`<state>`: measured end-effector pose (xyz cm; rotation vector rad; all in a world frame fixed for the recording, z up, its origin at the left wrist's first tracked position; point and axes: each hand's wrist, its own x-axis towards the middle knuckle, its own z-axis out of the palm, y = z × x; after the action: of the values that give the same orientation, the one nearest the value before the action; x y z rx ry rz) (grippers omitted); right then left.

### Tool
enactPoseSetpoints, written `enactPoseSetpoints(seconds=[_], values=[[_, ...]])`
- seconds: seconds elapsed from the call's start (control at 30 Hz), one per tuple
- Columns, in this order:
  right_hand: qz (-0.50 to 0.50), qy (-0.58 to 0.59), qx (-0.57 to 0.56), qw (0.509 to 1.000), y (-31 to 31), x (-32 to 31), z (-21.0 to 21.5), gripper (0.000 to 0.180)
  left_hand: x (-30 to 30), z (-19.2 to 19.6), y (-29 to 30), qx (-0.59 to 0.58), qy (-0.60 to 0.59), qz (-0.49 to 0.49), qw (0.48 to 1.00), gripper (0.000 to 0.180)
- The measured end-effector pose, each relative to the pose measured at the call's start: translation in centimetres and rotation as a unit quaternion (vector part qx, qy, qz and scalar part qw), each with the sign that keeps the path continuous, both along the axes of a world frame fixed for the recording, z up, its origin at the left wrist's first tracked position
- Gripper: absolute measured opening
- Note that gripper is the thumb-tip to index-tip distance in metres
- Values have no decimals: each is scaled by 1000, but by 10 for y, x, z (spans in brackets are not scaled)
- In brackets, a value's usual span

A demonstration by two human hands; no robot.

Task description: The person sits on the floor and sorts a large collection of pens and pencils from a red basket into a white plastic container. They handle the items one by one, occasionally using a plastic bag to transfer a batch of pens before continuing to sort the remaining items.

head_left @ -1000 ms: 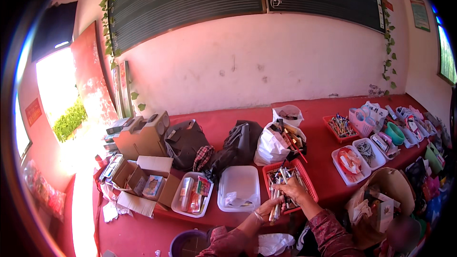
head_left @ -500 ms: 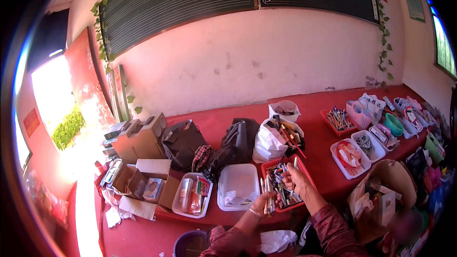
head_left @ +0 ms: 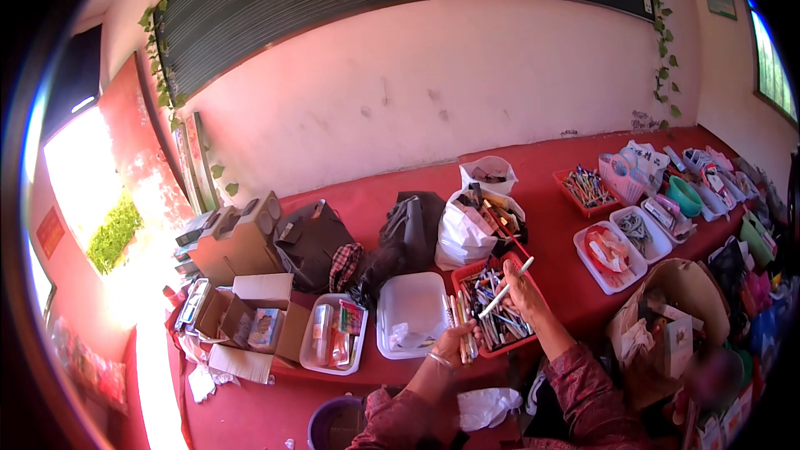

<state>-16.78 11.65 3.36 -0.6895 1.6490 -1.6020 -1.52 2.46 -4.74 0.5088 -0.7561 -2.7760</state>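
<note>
My right hand (head_left: 522, 293) grips a white pen (head_left: 507, 287), which slants over a red plastic basket (head_left: 502, 350). Inside the basket lies a heap of mixed pens and markers (head_left: 487, 287). At the basket's near left corner, my left hand (head_left: 455, 342) is closed around a bundle of pens (head_left: 456, 310) in white, tan and dark colours, their ends sticking up. Just left of that bundle sits a translucent white tray (head_left: 386, 317) with crumpled clear plastic in it.
Left along the red-covered table (head_left: 333, 187) stand a white tray of packets (head_left: 307, 350) and an open cardboard box (head_left: 262, 287). Dark bags (head_left: 312, 242) and a white bag (head_left: 458, 242) stand behind. To the right are another red pen basket (head_left: 587, 212), white containers (head_left: 612, 283) and a large carton (head_left: 667, 283).
The white pen in my right hand has tilted from nearly upright to a slant across the basket. My left hand still holds its bundle. The whole view has shifted slightly.
</note>
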Motion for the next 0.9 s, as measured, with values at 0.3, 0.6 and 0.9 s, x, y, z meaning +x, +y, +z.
enactPoseSetpoints(seconds=[0.3, 0.6, 0.9], values=[[16, -111, -43, 993, -9, 3, -8, 25, 7, 13, 4, -35, -21, 13, 999, 8], [113, -132, -54, 983, -10, 1, -23, 22, -2, -5, -1, 52, -18, 75, 996, 11], [15, -47, -83, 995, -2, -18, -15, 28, 0, 6, -3, 77, 2, 70, 995, 8]])
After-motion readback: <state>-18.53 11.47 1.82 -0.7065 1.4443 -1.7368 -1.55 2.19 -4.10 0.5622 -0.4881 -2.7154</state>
